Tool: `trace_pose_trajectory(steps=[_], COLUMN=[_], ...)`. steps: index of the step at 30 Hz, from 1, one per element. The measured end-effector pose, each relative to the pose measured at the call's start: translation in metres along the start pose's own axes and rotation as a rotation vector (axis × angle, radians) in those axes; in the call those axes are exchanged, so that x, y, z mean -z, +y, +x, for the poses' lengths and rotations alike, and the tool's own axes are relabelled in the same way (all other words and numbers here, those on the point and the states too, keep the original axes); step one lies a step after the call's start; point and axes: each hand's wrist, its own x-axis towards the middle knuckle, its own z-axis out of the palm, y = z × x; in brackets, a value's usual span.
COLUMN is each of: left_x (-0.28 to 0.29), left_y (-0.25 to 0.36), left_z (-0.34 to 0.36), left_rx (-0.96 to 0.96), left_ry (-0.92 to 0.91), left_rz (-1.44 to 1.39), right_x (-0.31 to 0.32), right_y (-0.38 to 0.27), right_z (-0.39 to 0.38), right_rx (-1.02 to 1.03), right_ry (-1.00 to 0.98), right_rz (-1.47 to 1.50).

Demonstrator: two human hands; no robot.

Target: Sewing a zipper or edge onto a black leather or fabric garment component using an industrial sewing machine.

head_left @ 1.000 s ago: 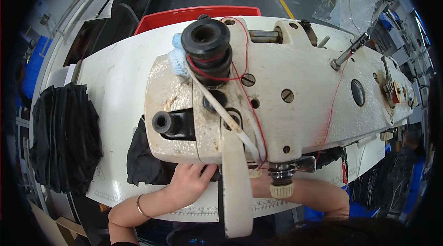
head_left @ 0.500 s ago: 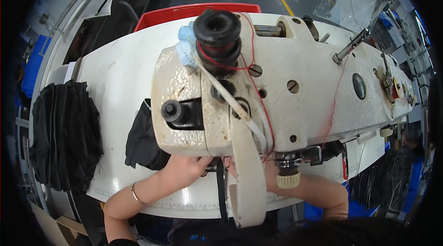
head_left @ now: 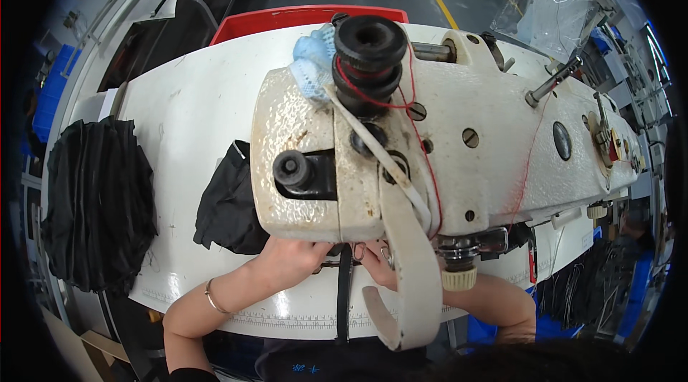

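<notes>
The white head of a sewing machine covers much of the space in front of me. At its near edge my left hand, a bangle on its wrist, is closed with bent fingers on black cloth, which spreads out to the left. Its fingertips are partly hidden. Close by on the right, my right hand shows only in part behind the machine and a pale curved strip; what its fingers hold cannot be made out. A narrow black strip runs toward me between the hands.
A thick stack of black cloth pieces lies at the left of the white table. Red thread runs over the machine. Behind stands a red bin; more dark pieces hang at the right.
The machine has shifted rightward in the view, and more of my right hand shows beside the pale strip. My left hand stays at nearly the same spot by the black cloth.
</notes>
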Motion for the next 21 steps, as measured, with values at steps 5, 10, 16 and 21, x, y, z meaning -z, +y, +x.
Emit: trace_pose_trajectory(steps=[5,10,16,21], left_x=[-0.008,0.011,0.011,0.003], left_y=[-0.002,0.008,0.004,-0.005], left_z=[-0.004,0.008,0.011,0.012], left_rx=[-0.072,-0.012,0.061,0.023], left_ry=[0.063,0.054,0.097,0.119], left_rz=[0.26,0.17,0.029,-0.021], right_x=[-0.002,-0.014,-0.007,0.001], right_y=[-0.006,-0.002,0.008,0.016], right_z=[0.003,-0.014,-0.015,-0.013], right_rx=[-0.504,-0.705,-0.372,-0.109], right_ry=[-0.017,-0.131,-0.078,-0.024], right_rz=[1.025,1.454,0.822,0.284])
